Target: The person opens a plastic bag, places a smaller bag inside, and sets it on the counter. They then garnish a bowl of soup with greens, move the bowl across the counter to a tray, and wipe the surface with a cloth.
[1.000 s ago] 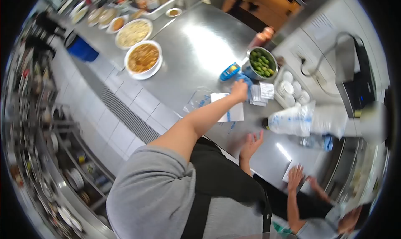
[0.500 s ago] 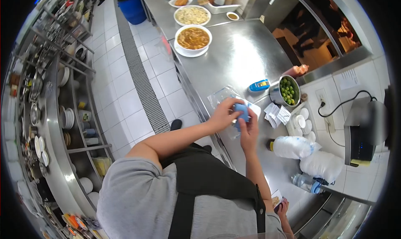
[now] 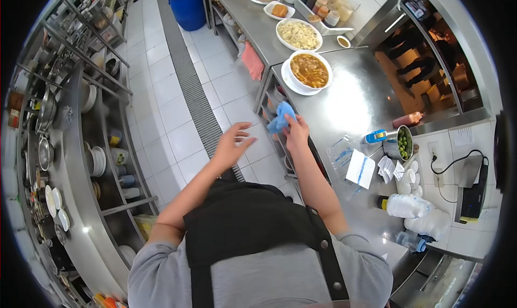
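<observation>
My right hand (image 3: 297, 133) pinches a crumpled blue cloth (image 3: 282, 117) just off the counter's front edge, below the bowl of soup (image 3: 310, 71) on its white plate. Over the floor to the left, my left hand (image 3: 234, 145) has its fingers apart and holds nothing. On the steel counter (image 3: 350, 100), to the right of my right hand, lie a clear plastic bag (image 3: 339, 153) and a white pad with a blue stripe (image 3: 360, 168). A blue and yellow device (image 3: 376, 136) sits beside a metal pot of green limes (image 3: 402, 144).
Further back are a bowl of pale food (image 3: 299, 34), a small sauce dish (image 3: 343, 41) and a tray of bottles (image 3: 329, 20). A pink cloth (image 3: 252, 61) hangs at the counter edge. Shelves with plates (image 3: 98, 160) stand left. A blue barrel (image 3: 187, 7) is on the floor.
My hands have moved left off the counter and apart; the blue cloth went with my right hand, and my left let go of it. The view has turned. The other person's hand at lower right is gone.
</observation>
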The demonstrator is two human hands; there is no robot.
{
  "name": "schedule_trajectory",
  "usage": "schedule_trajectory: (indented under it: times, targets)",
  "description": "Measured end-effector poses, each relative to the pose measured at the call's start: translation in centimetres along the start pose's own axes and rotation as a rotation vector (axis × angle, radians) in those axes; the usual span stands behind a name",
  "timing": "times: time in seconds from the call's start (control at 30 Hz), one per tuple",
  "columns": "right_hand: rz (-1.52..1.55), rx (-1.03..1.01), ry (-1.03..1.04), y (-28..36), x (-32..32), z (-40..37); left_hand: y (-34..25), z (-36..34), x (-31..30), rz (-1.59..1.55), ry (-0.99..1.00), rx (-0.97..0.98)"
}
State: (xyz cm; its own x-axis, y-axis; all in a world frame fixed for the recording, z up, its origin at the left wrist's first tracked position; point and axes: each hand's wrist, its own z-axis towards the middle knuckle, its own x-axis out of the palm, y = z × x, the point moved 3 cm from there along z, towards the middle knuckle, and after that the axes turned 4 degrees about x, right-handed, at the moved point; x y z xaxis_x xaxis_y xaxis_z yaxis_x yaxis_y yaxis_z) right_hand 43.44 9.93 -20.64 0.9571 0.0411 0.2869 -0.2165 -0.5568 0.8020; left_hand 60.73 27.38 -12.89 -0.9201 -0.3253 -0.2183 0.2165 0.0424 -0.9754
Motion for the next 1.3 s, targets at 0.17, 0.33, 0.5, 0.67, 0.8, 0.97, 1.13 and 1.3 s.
schedule_trajectory:
  times: [0.17,0.33,0.5,0.67,0.8,0.97,1.13,1.3]
  targets:
    - [-0.024,-0.164,-0.288,-0.4,5.9,6.1,4.5,-3.8,-13.4,0.003,-0.257,-0.158]
    - [-0.209,-0.605,-0.624,-0.3,7.4,10.3,9.8,-8.2,-20.8,0.028,-0.451,-0.269]
    - [-0.952,-0.777,-0.776,-0.5,9.6,11.9,12.3,-9.4,-22.2,-0.001,-0.501,-0.378]
    - [-1.249,-0.669,-0.758,0.8,14.0,10.3,12.0,-6.3,-22.0,-0.104,-0.284,-0.389]
    - [-1.027,-0.634,-0.681,1.4,15.1,12.2,13.3,-2.1,-23.6,-0.094,-0.237,-0.437]
    - [-0.972,-0.675,-0.663,2.7,17.1,14.1,14.3,6.5,-27.0,-0.056,-0.156,-0.448]
    - [-0.594,-0.548,-0.611,3.0,18.5,16.9,14.0,17.5,-31.3,0.079,0.032,-0.34]
    - [-0.512,-0.6,-0.51,2.5,25.0,19.5,12.2,28.2,-36.2,0.175,0.008,-0.203]
